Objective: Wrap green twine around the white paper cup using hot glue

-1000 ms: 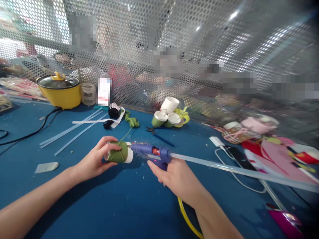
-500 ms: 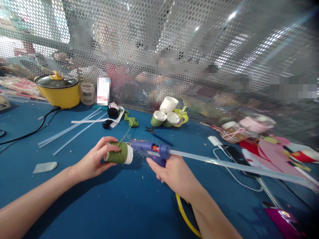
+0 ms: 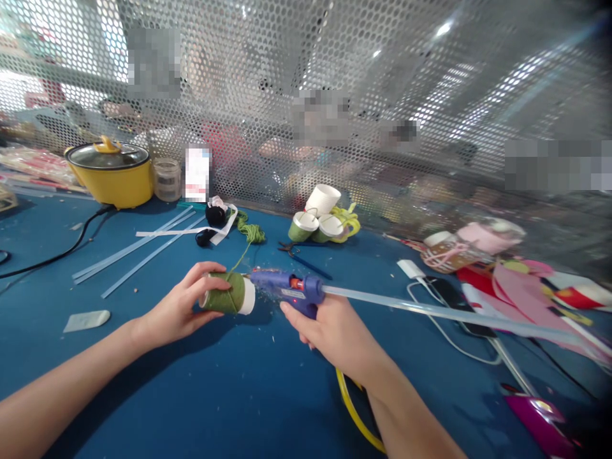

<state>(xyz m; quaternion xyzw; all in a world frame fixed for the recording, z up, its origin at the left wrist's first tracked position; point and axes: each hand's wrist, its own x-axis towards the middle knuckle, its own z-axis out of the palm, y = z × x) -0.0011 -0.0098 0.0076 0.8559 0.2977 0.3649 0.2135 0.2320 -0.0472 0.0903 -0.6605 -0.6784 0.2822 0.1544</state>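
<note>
My left hand (image 3: pixel 189 303) is closed round a paper cup (image 3: pixel 229 294) lying on its side above the table. Green yarn is wound over most of the cup, and a white band shows bare at its right end. From the winding a strand runs up to a loose bundle of green yarn (image 3: pixel 252 233). My right hand (image 3: pixel 335 325) grips a blue glue gun (image 3: pixel 287 288), its nozzle at the cup's white band; whether it touches I cannot tell. A long clear glue stick (image 3: pixel 406 305) sticks out of the gun's back towards the right.
Behind are several cups (image 3: pixel 321 201) and pliers (image 3: pixel 306 258). A yellow electric pot (image 3: pixel 115 182), a jar (image 3: pixel 167 180) and glue sticks (image 3: pixel 138 245) are at left. Pink and red felt (image 3: pixel 519 296), a charger (image 3: pixel 411 271) and a purple tool (image 3: pixel 538 424) lie at right. Perforated metal (image 3: pixel 248 95) borders the table.
Hardly anything differs. Both hands, the cup and the glue gun keep their places, with only a slight shift of the whole view.
</note>
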